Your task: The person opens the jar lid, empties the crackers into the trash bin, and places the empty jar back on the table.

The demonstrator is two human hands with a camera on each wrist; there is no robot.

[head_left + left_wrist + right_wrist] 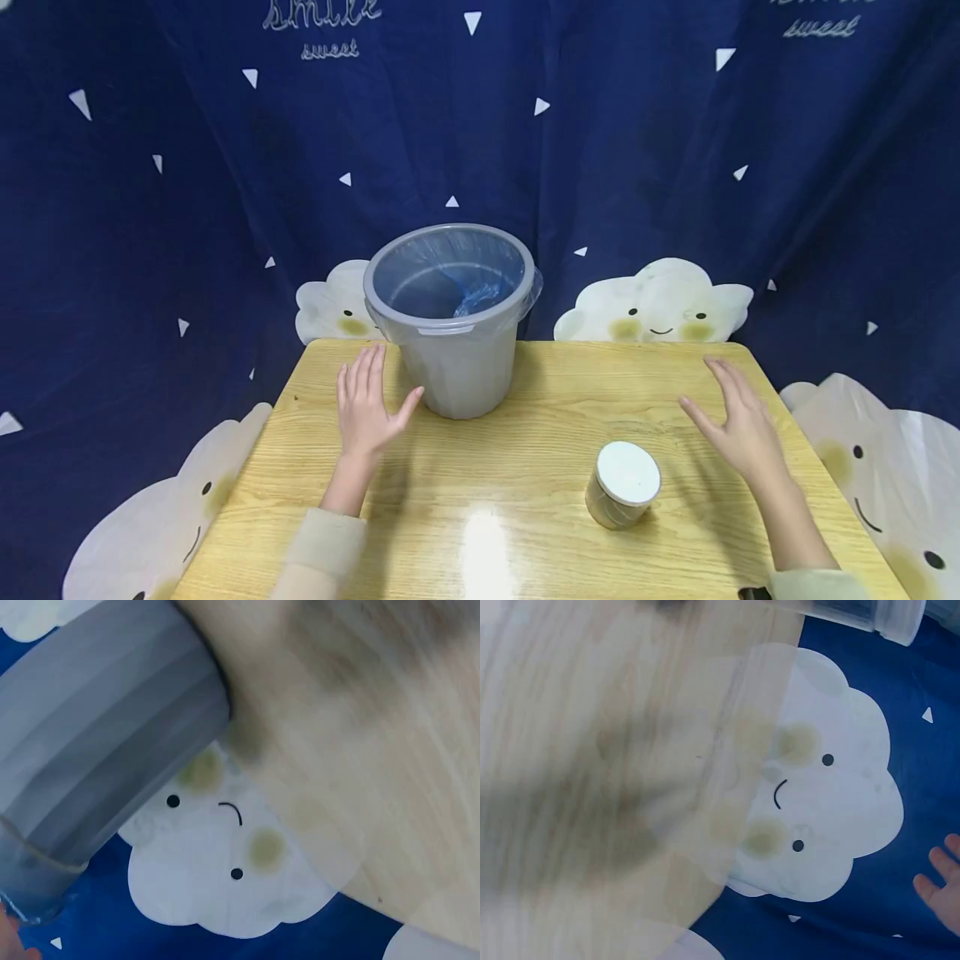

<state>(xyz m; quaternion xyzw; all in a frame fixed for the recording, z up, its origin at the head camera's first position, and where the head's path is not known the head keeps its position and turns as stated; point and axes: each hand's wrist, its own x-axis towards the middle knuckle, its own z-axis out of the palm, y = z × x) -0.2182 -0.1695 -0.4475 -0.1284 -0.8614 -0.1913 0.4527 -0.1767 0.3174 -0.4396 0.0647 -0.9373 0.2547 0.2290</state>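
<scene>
A grey waste bin [461, 367] lined with a clear bluish plastic bag [480, 296] stands at the table's back edge, left of centre. Just left of it, my left hand [367, 421] hovers with fingers straight and thumb spread, holding nothing. The bin's ribbed side [112, 712] fills the upper left of the left wrist view, with fingertips [11, 941] at the corner. A short jar with a white lid [628, 473] stands upright right of centre. To its right, my right hand [738, 425] is raised, fingers extended and apart from the jar; some fingers [945, 885] show in the right wrist view.
The wooden table [540, 417] has a glare patch near its front. Behind and beside it hangs a dark blue curtain [637, 167] with white triangles and smiling clouds. A small black object [753, 593] shows by the right sleeve.
</scene>
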